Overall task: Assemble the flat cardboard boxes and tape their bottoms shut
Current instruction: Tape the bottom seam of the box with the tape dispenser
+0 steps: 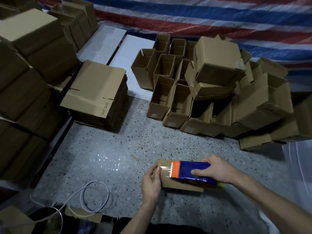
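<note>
A white cable loops on the speckled floor, left of the hands and nearer than them. The left hand grips the end of a small box, its thumb pressing clear tape down. The right hand grips a blue and orange tape dispenser lying on the box. Beyond the left hand sits a stack of flat boxes. Beyond the right hand is a heap of assembled boxes, then a striped tarp.
</note>
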### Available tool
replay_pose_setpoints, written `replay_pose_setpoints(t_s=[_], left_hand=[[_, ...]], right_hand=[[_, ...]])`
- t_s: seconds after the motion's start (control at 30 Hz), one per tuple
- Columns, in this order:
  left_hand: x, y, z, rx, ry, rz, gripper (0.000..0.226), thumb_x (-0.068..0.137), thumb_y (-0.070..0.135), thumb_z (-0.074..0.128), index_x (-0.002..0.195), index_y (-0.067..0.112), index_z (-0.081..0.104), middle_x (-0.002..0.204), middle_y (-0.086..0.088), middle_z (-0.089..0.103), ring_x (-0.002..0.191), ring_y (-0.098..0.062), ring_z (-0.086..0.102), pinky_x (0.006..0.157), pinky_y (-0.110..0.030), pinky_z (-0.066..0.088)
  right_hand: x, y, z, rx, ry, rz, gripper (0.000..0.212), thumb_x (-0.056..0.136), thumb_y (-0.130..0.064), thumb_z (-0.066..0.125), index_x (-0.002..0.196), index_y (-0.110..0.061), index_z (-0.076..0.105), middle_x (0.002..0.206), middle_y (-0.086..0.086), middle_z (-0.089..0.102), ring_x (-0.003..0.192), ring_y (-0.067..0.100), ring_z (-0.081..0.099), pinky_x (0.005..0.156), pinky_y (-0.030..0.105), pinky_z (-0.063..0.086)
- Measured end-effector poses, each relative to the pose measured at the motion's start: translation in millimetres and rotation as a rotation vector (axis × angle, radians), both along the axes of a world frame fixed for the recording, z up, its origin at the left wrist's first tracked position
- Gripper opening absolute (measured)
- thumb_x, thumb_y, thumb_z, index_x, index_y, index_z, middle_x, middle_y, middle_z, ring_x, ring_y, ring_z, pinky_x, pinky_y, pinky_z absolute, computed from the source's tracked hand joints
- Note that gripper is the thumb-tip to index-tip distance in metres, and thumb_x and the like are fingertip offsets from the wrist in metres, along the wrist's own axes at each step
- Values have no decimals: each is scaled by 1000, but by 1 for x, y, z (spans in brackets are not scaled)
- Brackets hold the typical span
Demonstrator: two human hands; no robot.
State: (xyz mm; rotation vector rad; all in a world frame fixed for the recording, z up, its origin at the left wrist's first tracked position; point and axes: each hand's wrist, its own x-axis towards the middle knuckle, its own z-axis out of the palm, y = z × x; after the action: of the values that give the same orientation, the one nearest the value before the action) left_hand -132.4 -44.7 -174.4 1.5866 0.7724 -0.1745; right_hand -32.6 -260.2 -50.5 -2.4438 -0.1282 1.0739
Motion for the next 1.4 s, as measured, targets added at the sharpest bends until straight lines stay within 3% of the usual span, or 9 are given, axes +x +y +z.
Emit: replay_pose_setpoints(t_s=[0.13,0.27,0.37,0.47,0.67,0.8,1.0,1.17,1.4], left_hand=[[-1,-4,0,85,14,-48,35,103,29,54,134,17,62,123,5,65,114,-11,58,98,-26,47],[7,-19,7,300,18,-126,32,107,24,39,130,12,58,111,-1,66,104,-19,61,89,-35,49],[13,-38,17,424,75,-127,31,106,23,31,118,7,54,99,-3,62,93,-25,62,82,-40,50],[14,-46,17,539,103,-205,50,104,46,25,126,8,50,113,-6,59,96,-24,61,86,-42,53],[12,-40,4,725,116,-334,68,93,67,4,116,18,45,104,-1,59,80,-20,60,66,-33,39],[12,-42,2,791,114,-318,65,95,66,7,111,19,48,95,2,57,67,-11,43,58,-30,32],[12,-42,-3,832,113,-325,62,97,66,9,110,18,47,96,1,56,64,-11,41,56,-31,33],[14,-44,-2,797,131,-326,61,98,65,12,109,17,48,95,0,57,58,-12,43,49,-25,28],[14,-47,-4,790,108,-291,57,100,64,16,112,16,45,100,-3,59,65,-23,58,57,-32,35]], right_hand=[[3,-58,8,-44,6,-62,32,64,-75,73,71,-44,73,67,-8,72,61,6,67,58,23,45],[-2,-79,-2,-83,-28,-56,61,56,-82,69,73,-23,73,68,-4,72,60,9,66,61,30,47],[-3,-80,-6,-96,-46,-57,52,59,-77,71,71,-26,72,67,-6,72,58,6,65,58,26,46],[0,-81,-3,-107,-65,-34,43,64,-71,75,65,-29,69,62,-10,69,54,3,61,50,16,39],[-9,-91,-3,-75,-15,-52,37,74,-58,79,74,-22,72,71,-9,72,61,4,65,59,23,50],[-18,-103,-6,-11,9,-96,32,78,-52,80,78,-20,74,72,-6,73,62,8,67,58,19,48],[-11,-116,-9,-8,18,-82,28,79,-47,81,77,-20,75,72,-5,74,61,7,66,55,15,45],[-20,-188,13,-134,-22,-208,45,63,-58,78,70,-13,75,68,7,73,68,26,69,64,33,49],[-23,-167,8,-343,-35,-30,51,75,-68,72,62,-19,64,58,0,66,52,9,60,57,29,44]])
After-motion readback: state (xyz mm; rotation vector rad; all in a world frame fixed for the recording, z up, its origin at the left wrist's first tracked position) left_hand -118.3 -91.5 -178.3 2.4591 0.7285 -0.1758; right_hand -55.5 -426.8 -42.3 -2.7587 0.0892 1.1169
